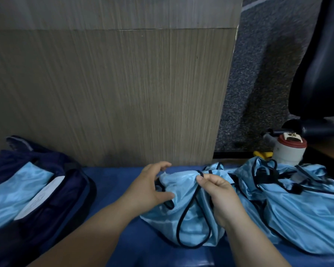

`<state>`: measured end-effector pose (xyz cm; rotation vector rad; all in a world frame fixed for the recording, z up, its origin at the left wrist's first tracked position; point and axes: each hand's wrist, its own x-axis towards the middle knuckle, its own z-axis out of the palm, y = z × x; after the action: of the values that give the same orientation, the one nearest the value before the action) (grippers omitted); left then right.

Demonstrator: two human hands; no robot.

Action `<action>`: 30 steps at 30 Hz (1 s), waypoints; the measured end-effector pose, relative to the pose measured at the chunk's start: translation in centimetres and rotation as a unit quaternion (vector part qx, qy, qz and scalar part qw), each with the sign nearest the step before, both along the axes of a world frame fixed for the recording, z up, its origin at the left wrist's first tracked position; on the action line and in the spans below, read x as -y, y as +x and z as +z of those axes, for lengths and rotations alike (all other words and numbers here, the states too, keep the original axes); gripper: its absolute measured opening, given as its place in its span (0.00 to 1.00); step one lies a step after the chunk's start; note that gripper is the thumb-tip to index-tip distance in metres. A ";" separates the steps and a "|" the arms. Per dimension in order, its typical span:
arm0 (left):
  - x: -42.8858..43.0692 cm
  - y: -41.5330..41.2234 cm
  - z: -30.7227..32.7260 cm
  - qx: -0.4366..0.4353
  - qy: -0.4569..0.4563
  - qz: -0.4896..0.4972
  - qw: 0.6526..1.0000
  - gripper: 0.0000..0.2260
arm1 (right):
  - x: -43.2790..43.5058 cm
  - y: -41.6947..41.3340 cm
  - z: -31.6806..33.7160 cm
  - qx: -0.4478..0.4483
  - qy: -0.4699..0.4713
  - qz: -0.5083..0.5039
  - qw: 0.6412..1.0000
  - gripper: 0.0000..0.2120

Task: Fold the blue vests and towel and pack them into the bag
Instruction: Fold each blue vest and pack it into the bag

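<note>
light blue vest (pixel 193 222) lies bunched on the bench (pixel 112 178), left hand (pixel 148 185) gripping its dark-trimmed edge, right hand (pixel 220 197) pinching the top fold. a strip of bench separates it from the bag (pixel 69 189).

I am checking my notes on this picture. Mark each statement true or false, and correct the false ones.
1. The left hand and the right hand both grip the middle vest. True.
2. The dark bag lies to the right of the hands. False: it lies to their left.
3. A pile of vests lies on the right. True.
4. The white container has a green lid. False: the lid is red.
</note>
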<state>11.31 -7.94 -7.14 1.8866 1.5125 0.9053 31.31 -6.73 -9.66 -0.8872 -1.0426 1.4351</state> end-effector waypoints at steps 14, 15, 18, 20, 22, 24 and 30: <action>0.9 1.2 1.5 0.169 0.081 0.038 0.982 0.15 | 0.4 0.1 0.6 0.003 -0.003 0.038 0.999 0.04; 0.9 1.4 1.6 0.162 0.071 0.042 0.983 0.15 | 0.5 0.1 0.6 0.006 -0.004 0.041 0.999 0.04; 0.7 1.6 1.0 0.178 0.035 0.065 0.981 0.15 | 0.3 0.2 0.5 0.013 -0.002 0.024 1.000 0.03; 0.5 1.5 0.7 0.282 -0.014 0.099 0.954 0.14 | 0.1 0.4 0.5 0.024 -0.005 -0.020 1.000 0.02; 0.1 1.5 1.0 0.404 -0.054 0.137 0.903 0.12 | -0.2 0.9 0.5 0.010 -0.011 -0.052 0.999 0.06; -0.4 1.3 1.2 0.464 -0.027 0.189 0.865 0.09 | -0.2 1.5 1.0 -0.051 -0.018 -0.050 0.997 0.08; -0.2 2.0 0.8 0.361 -0.035 0.195 0.911 0.05 | 0.2 1.3 1.6 -0.181 -0.013 -0.002 0.983 0.09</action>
<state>13.35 -7.69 -6.38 1.0021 1.4139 1.4947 32.64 -6.88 -8.06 -0.6141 -0.7485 1.5402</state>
